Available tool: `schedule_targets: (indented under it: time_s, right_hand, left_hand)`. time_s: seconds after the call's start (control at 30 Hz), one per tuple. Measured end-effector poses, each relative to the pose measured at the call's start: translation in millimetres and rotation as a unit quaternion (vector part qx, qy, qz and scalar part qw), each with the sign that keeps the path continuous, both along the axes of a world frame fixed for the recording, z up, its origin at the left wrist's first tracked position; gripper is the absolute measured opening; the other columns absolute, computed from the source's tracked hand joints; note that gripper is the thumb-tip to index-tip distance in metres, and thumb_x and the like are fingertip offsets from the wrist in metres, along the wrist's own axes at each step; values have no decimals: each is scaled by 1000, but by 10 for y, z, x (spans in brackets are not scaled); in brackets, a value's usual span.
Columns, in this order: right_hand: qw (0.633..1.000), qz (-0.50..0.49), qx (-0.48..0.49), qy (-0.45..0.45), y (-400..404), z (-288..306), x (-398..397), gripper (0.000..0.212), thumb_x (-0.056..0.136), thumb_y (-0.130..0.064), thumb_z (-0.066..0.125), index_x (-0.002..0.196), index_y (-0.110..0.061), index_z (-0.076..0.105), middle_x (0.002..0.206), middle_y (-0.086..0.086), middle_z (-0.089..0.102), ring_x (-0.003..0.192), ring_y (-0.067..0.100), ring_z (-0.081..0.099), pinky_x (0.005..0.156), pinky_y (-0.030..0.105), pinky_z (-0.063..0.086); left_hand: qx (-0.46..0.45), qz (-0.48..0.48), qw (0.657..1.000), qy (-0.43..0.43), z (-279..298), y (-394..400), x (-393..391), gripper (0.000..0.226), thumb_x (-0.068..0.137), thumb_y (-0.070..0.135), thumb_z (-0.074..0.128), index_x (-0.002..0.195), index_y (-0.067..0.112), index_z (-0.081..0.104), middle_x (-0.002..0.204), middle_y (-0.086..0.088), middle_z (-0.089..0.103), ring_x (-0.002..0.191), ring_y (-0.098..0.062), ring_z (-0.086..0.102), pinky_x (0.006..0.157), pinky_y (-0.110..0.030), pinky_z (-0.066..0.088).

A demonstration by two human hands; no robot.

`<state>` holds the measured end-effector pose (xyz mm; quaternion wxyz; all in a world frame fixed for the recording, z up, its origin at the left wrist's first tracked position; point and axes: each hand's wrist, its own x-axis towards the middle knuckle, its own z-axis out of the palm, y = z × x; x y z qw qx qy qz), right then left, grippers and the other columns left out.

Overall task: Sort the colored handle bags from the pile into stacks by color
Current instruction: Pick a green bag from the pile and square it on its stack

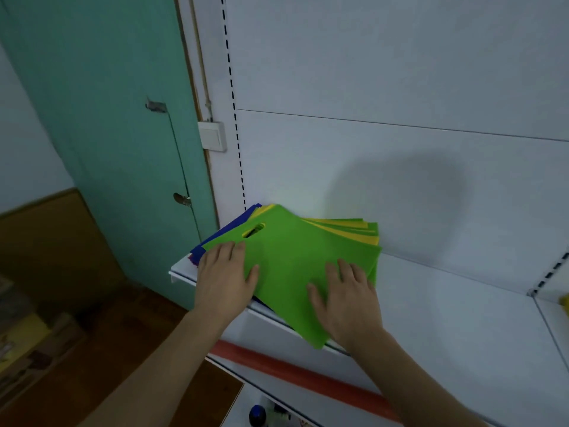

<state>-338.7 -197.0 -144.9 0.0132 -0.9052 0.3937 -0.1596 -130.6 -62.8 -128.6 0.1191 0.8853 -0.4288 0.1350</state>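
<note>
Pile of flat handle bags lies at the left end of a white shelf, fanned and overhanging the front edge. Top bag green, matte, felt-like, with an oval cut-out handle slot near its upper left edge. Under it: yellow bags showing at the back right, blue bags at the back left, a sliver of purple or red at the left edge.

My left hand lies flat, fingers straight, on the green bag's left edge. My right hand lies flat, fingers spread, on its near right part.

Shelf backed by white panels with a slotted upright. Red strip along the lower shelf edge. Teal door and a white wall switch to the left. No legible writing.
</note>
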Motion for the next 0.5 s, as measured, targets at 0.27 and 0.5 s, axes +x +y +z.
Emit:
schedule_targets:
  time_s: [0.27,0.5]
  right_hand:
    - [990,-81,-3,114,35,52,221,80,92,-79,15,130,-23,57,130,4,57,118,28,51,96,46,46]
    - [981,-161,-17,110,204,-86,362,76,94,-65,24,144,-16,55,148,8,55,126,34,50,99,49,47]
  left_hand:
    - [44,8,999,-3,-143,-254,610,88,92,72,34,152,9,43,153,-16,47,141,-35,43,119,-56,32]
    - [39,-84,996,-18,-261,-268,604,59,101,59,40,147,24,56,161,-20,40,151,-38,31,124,-61,16]
